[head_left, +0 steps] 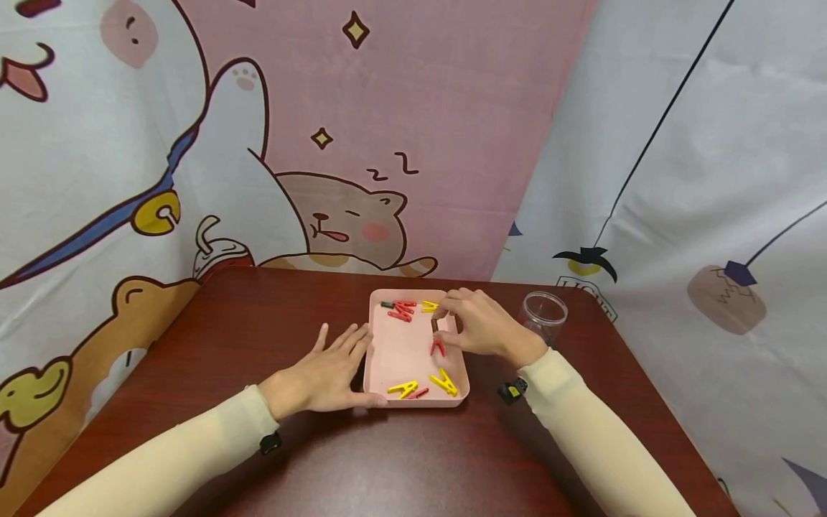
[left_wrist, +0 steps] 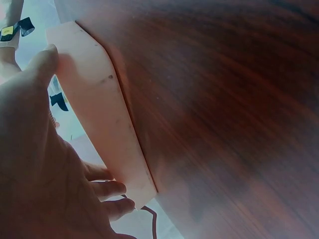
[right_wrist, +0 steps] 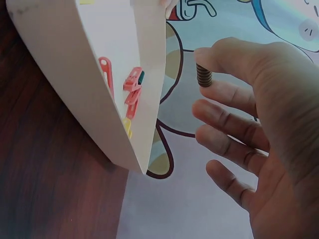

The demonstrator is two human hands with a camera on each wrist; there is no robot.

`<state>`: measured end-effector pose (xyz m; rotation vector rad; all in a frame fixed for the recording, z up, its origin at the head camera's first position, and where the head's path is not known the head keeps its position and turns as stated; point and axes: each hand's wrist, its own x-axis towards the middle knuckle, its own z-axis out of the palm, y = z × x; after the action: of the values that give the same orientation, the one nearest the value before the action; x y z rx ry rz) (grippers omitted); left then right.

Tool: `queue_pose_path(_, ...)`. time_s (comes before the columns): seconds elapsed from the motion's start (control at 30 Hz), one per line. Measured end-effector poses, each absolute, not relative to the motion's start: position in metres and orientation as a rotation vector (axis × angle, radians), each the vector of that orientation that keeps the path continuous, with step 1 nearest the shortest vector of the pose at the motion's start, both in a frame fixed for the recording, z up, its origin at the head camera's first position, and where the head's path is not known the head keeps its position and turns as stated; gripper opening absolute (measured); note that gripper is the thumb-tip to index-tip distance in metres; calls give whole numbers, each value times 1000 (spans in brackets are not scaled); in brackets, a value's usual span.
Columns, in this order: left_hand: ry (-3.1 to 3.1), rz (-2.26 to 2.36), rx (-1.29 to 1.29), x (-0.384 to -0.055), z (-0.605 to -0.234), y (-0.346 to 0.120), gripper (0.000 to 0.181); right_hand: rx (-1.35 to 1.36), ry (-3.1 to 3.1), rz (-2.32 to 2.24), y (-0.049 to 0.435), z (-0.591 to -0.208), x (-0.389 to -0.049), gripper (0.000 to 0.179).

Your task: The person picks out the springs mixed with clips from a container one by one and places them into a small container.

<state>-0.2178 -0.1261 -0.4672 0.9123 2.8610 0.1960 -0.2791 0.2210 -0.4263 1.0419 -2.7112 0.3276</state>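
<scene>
Between thumb and index finger, my right hand (head_left: 481, 324) pinches a small dark coil spring (right_wrist: 204, 75) above the right part of the pink tray (head_left: 400, 359). The hand's other fingers are spread in the right wrist view. My left hand (head_left: 323, 373) rests against the tray's left side, its fingers extended and its thumb at the near left corner. Red clothespins (head_left: 401, 310) and a dark ribbed piece (head_left: 387, 304) lie at the tray's far left. Yellow clothespins (head_left: 444, 383) lie near its front, with a red clothespin (head_left: 438, 347) below my right hand.
A clear open jar (head_left: 544, 316) stands on the dark wooden table (head_left: 413, 459), right of the tray and behind my right wrist. A printed cartoon curtain (head_left: 452, 143) hangs close behind the table and along its sides.
</scene>
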Motion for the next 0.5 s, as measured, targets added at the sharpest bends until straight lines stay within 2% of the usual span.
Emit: queue_pose_path(0.5,2867,201,918,-216,-466,-127,134,977,-2708,371,243,-416,-272,29)
